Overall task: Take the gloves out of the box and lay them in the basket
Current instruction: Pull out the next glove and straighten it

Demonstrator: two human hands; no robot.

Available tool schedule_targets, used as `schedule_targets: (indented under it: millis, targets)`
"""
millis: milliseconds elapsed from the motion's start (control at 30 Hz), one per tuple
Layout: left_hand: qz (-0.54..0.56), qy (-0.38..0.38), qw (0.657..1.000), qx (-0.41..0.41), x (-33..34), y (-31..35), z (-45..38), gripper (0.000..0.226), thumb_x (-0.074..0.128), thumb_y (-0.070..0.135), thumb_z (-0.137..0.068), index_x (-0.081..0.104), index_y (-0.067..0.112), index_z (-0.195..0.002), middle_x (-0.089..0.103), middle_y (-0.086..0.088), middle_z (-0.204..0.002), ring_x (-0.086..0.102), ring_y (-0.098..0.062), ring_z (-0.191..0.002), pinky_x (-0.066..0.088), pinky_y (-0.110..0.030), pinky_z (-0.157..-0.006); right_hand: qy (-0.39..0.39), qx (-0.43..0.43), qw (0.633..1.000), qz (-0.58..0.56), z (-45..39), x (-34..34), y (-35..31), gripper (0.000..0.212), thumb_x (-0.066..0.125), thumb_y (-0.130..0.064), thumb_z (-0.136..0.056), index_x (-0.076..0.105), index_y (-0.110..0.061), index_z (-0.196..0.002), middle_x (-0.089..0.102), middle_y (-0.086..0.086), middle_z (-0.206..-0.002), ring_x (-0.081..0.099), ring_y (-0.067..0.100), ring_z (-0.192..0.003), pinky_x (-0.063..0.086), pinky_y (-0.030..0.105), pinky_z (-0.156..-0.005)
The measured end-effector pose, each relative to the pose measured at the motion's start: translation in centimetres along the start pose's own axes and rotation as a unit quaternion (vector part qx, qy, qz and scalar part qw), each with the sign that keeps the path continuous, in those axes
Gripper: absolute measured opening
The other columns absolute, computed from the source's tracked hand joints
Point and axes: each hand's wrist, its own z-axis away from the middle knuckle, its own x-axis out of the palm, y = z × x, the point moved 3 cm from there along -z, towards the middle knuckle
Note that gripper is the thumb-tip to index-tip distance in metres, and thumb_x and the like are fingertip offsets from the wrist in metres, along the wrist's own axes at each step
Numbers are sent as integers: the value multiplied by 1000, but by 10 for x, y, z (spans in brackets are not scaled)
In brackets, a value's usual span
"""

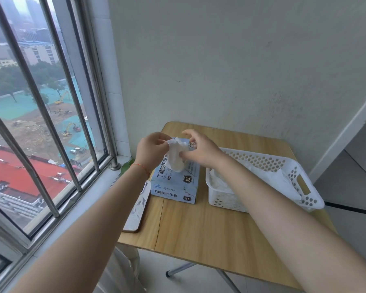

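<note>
Above one box (pixel 175 182) — two hands (pixel 151 152), one glove (pixel 176 158); one basket (pixel 304 176) alongside.

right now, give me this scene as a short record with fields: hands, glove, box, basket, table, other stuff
left hand: left hand pinches the upper edge of the white glove, above the box
right hand: right hand pinches the same glove from the other side
glove: held between both hands, hanging over the box top
box: blue glove box marked XL, lying flat on the table, left of the basket
basket: white perforated basket, white gloves already inside
table: wooden table against the wall
other: phone at the table's left edge
</note>
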Motion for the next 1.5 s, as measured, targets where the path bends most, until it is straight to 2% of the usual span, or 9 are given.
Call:
schedule_targets:
  millis: [133, 267, 467, 667, 833, 1000, 1167, 1367, 1500]
  targets:
    - [49, 2, 998, -35, -6, -3, 6, 14, 58, 18, -75, 72, 16, -77, 72, -13, -79, 60, -20, -70, 51, -36, -71, 75, 14, 996, 44, -7, 6, 3, 13, 59, -20, -91, 68, -18, -101, 65, -1, -101, 61, 17, -94, 44, 25, -72]
    - [65, 34, 994, -87, -20, -18, 3, 24, 48, 4, -86, 72, 2, -87, 72, -19, -83, 63, -22, -72, 51, -33, -68, 123, 37, 990, 52, -11, -2, 12, 12, 52, -16, -94, 64, -15, -95, 60, -3, -90, 57, 14, -81, 40, 23, -60]
    - [112, -74, 988, -71, -1, 5, 1, 28, 45, 10, -94, 70, -1, -102, 69, -7, -91, 63, -19, -85, 55, -33, -86, 25, -24, 999, 16, -9, 15, -4, 16, 62, -24, -90, 59, -19, -106, 57, -7, -85, 54, 12, -74, 45, 29, -66]
    - [194, -62, 979, -22, -1, 43, -8, 26, 44, 10, -95, 64, -5, -100, 64, -6, -83, 59, -15, -73, 50, -34, -80, 42, 3, 996, 80, -12, 12, 6, 22, 48, -21, -95, 56, -14, -76, 59, 2, -78, 54, 19, -74, 35, 26, -55]
    - [259, 6, 964, -68, -10, 45, -18, 23, 51, 22, -100, 61, 15, -80, 59, 7, -58, 56, -8, -54, 43, -18, -56, 67, 53, 995, -55, -11, -1, 15, 19, 57, -26, -94, 69, -13, -99, 67, 3, -90, 61, 19, -81, 45, 30, -66]
    - [340, -21, 920, -194, -4, 18, -6, 34, 45, 26, -96, 67, 10, -117, 71, -11, -110, 68, -26, -103, 47, -38, -104, 24, 81, 930, -357, -5, -6, 6, 14, 54, -10, -92, 63, -13, -102, 65, 7, -93, 65, 20, -78, 53, 29, -66]
    - [380, -77, 895, -220, 1, 7, 5, 56, 42, 49, -92, 60, 14, -132, 58, -14, -113, 60, -30, -101, 48, -41, -90, -36, 88, 939, -331, 6, -10, 9, 17, 62, -11, -90, 66, -16, -106, 64, 1, -78, 57, 12, -63, 47, 26, -59]
    - [240, -81, 941, -222, -3, 13, 8, 56, 48, 62, -87, 62, 18, -119, 66, -10, -102, 64, -29, -92, 49, -44, -93, 1, 116, 940, -320, 13, -29, 11, 9, 57, -5, -91, 66, -6, -90, 60, 12, -81, 54, 20, -68, 44, 24, -54]
    - [98, -39, 994, -28, -3, 33, 10, 44, 67, 43, -89, 57, 24, -126, 60, 4, -122, 57, -6, -107, 45, -22, -82, 43, 79, 956, -279, 12, -44, 0, 16, 64, -20, -83, 67, -9, -94, 59, 10, -82, 53, 18, -70, 40, 26, -62]
